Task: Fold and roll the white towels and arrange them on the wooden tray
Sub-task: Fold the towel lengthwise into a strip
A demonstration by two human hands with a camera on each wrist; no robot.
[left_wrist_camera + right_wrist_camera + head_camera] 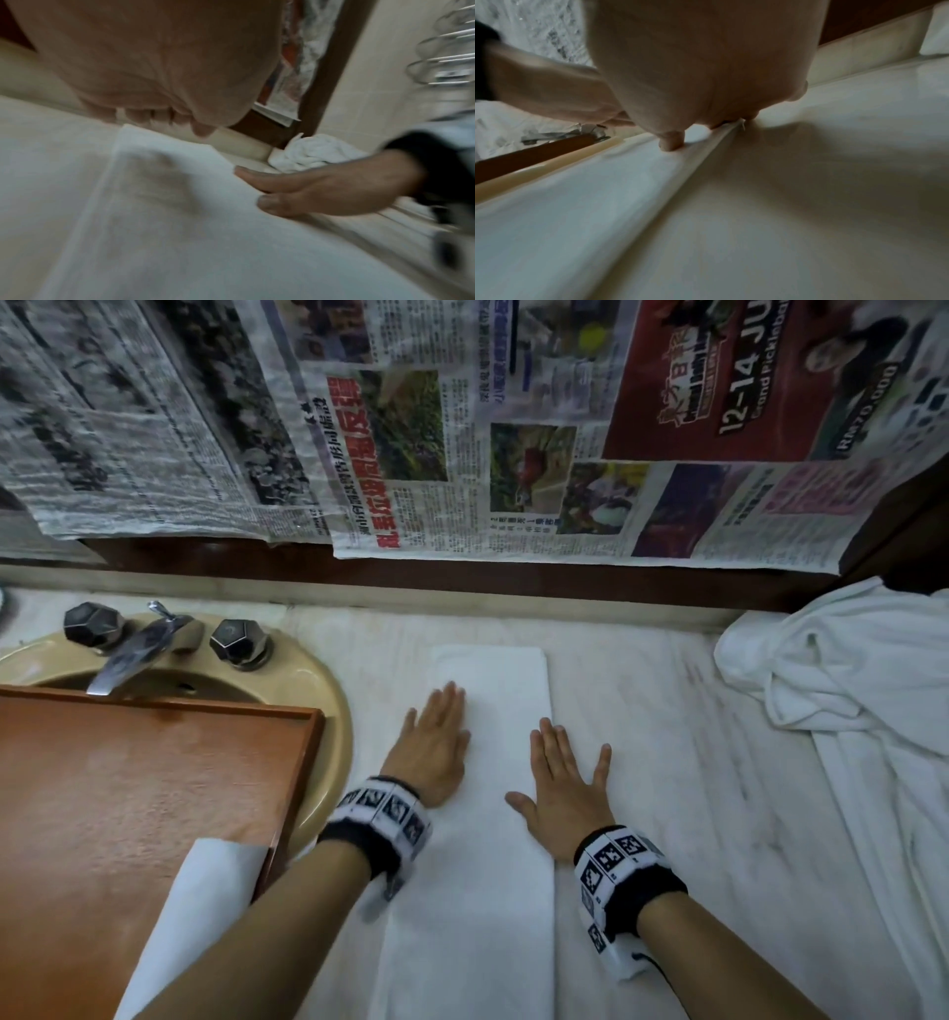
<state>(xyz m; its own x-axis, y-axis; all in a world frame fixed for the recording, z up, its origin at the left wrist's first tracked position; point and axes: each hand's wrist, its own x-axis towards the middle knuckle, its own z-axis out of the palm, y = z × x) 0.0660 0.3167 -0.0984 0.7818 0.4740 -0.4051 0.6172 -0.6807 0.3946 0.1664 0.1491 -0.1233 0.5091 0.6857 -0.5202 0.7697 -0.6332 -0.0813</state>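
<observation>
A white towel (488, 814), folded into a long narrow strip, lies on the pale counter and runs away from me. My left hand (436, 747) lies flat on its left edge with straight fingers. My right hand (562, 783) presses flat on its right edge, thumb spread over the cloth. In the left wrist view the towel (154, 223) fills the foreground and the right hand (308, 194) rests at its side. In the right wrist view the towel's edge (680, 182) runs under the palm. The wooden tray (128, 788) sits at left over the sink, with a white rolled towel (205, 901) at its near corner.
A heap of crumpled white towels (847, 680) lies at the right back of the counter. A beige sink (318, 690) with a chrome tap (128, 654) sits under the tray. Newspaper sheets (462, 428) cover the wall behind.
</observation>
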